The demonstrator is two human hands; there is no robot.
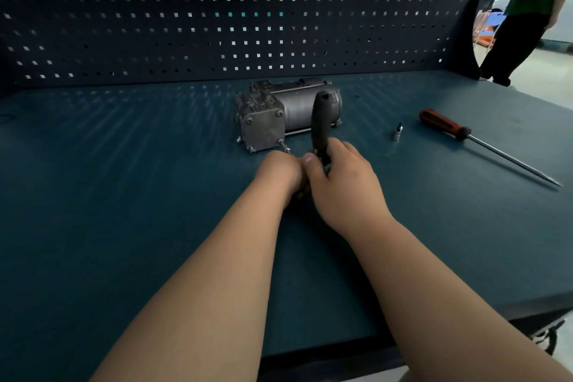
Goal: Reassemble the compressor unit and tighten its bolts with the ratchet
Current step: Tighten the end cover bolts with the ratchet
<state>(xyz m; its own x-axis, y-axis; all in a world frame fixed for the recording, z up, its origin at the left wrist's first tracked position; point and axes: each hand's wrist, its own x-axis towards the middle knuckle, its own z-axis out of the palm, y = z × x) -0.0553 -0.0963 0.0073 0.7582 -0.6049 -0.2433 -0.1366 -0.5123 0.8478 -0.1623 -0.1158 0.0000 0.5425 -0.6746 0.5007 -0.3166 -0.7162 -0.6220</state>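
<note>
The grey metal compressor unit lies on the blue workbench, its square end plate facing me with bolts at the corners. A thin metal extension runs from the plate's lower right bolt toward my hands. My right hand grips the lower part of the black ratchet handle, which stands upright in front of the compressor. My left hand is curled around the ratchet's head end just below the plate; the head itself is hidden by my fingers.
A small socket bit stands to the right of the compressor. A red-handled screwdriver lies further right, its shaft pointing to the bench's right edge. A dark pegboard walls the back. A person stands beyond the right corner.
</note>
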